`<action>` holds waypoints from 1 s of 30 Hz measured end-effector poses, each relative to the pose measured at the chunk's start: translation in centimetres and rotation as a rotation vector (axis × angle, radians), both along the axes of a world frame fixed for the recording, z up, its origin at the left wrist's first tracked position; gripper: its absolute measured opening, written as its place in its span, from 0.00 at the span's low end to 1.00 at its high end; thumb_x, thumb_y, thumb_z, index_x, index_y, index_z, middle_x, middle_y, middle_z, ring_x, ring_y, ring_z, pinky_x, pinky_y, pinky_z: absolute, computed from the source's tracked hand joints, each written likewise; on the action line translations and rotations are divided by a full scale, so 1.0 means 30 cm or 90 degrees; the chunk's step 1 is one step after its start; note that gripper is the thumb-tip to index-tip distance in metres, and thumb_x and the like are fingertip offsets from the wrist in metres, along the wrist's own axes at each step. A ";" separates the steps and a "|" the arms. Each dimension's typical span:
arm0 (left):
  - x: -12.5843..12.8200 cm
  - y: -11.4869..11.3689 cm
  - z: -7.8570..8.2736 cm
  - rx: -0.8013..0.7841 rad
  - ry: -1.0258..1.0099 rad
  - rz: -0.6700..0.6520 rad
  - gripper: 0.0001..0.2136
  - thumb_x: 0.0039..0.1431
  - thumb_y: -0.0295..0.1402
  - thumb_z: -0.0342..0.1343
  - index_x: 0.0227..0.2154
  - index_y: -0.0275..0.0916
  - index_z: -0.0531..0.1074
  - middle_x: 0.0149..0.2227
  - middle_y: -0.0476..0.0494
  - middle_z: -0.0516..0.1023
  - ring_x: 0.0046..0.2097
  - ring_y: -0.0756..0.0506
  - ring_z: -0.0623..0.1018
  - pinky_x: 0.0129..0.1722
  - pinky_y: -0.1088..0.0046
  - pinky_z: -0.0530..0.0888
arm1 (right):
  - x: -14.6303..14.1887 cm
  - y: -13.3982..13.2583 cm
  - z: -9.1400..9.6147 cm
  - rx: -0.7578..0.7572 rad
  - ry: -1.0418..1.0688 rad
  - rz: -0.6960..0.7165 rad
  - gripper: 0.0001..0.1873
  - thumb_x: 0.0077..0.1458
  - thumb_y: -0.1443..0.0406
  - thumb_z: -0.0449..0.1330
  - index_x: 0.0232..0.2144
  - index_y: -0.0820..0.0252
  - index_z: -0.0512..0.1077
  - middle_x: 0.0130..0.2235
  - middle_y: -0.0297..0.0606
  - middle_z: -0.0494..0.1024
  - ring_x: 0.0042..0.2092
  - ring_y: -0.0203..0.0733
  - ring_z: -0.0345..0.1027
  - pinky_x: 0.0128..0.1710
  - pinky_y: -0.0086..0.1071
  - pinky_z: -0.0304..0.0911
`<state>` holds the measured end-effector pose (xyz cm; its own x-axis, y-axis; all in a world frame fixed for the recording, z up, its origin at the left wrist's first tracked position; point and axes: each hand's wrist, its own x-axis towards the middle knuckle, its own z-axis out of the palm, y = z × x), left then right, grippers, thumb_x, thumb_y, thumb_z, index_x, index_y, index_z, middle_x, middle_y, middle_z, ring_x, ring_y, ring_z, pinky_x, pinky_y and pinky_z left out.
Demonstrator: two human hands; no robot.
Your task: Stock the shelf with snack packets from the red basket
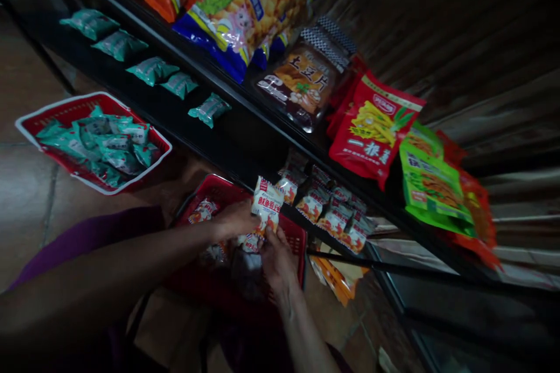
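Both my hands are over a red basket (297, 245) below the shelf's edge. A small white-and-orange snack packet (266, 201) with red lettering stands upright between them. My left hand (238, 221) closes on its left side, and my right hand (279, 256) grips its lower end. Under my fingers, another such packet (250, 243) partly shows. More packets (203, 211) lie in the basket, some hidden by my hands and the dim light. Just right of the held packet, several matching packets (336, 215) are lined up on the lower shelf.
A red basket with a white rim (111, 191) holds several teal packets on the left. A loose row of teal packets (153, 70) rests on the lower black shelf (245, 140). Above are large chip bags (245, 9), a red bag (371, 128) and a green bag (433, 186).
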<state>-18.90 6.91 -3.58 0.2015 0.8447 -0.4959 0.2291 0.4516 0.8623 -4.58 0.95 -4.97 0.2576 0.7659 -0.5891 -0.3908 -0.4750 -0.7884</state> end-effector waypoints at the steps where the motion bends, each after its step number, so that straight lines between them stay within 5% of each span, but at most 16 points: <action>1: 0.007 -0.009 -0.005 -0.012 -0.050 0.008 0.08 0.41 0.31 0.60 0.27 0.38 0.70 0.32 0.40 0.76 0.39 0.37 0.75 0.41 0.61 0.69 | 0.006 -0.007 0.005 -0.008 0.018 -0.007 0.17 0.36 0.64 0.71 0.32 0.52 0.73 0.35 0.29 0.78 0.32 0.33 0.69 0.28 0.26 0.63; 7: 0.058 -0.043 -0.037 -0.078 -0.322 0.043 0.21 0.46 0.37 0.61 0.43 0.37 0.68 0.41 0.39 0.77 0.38 0.42 0.77 0.39 0.64 0.72 | 0.058 -0.034 0.024 0.013 0.042 0.024 0.21 0.38 0.62 0.71 0.38 0.54 0.73 0.36 0.30 0.78 0.32 0.31 0.69 0.28 0.23 0.60; 18: 0.108 -0.069 0.001 -0.089 -0.335 0.088 0.22 0.43 0.36 0.64 0.41 0.33 0.68 0.38 0.38 0.78 0.37 0.41 0.78 0.39 0.63 0.73 | 0.090 -0.066 0.060 0.036 0.055 0.011 0.22 0.35 0.62 0.72 0.37 0.56 0.74 0.34 0.30 0.79 0.29 0.29 0.68 0.27 0.21 0.62; 23: 0.068 -0.040 0.020 -0.033 -0.255 0.114 0.17 0.49 0.35 0.60 0.42 0.34 0.69 0.41 0.37 0.78 0.41 0.41 0.77 0.42 0.65 0.72 | 0.045 -0.010 0.046 0.044 0.074 0.013 0.22 0.32 0.65 0.72 0.35 0.55 0.75 0.34 0.30 0.79 0.32 0.30 0.70 0.29 0.21 0.65; 28: 0.053 0.102 0.016 0.017 0.041 0.078 0.16 0.52 0.34 0.57 0.43 0.33 0.69 0.47 0.33 0.75 0.47 0.40 0.75 0.46 0.68 0.70 | 0.033 0.104 0.004 0.084 0.013 -0.009 0.19 0.36 0.69 0.70 0.35 0.53 0.74 0.35 0.29 0.78 0.31 0.29 0.70 0.29 0.20 0.67; 30: 0.067 0.169 0.017 0.047 0.055 0.046 0.18 0.53 0.35 0.56 0.46 0.35 0.68 0.48 0.36 0.75 0.48 0.41 0.75 0.46 0.69 0.69 | 0.049 0.170 -0.008 0.111 -0.024 -0.038 0.17 0.37 0.70 0.68 0.33 0.54 0.74 0.33 0.28 0.78 0.30 0.29 0.69 0.28 0.20 0.67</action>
<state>-16.88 11.98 -3.06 0.0986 0.8903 -0.4445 0.2729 0.4054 0.8725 -3.11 6.04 -5.19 0.3251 0.8380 -0.4383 -0.3825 -0.3074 -0.8713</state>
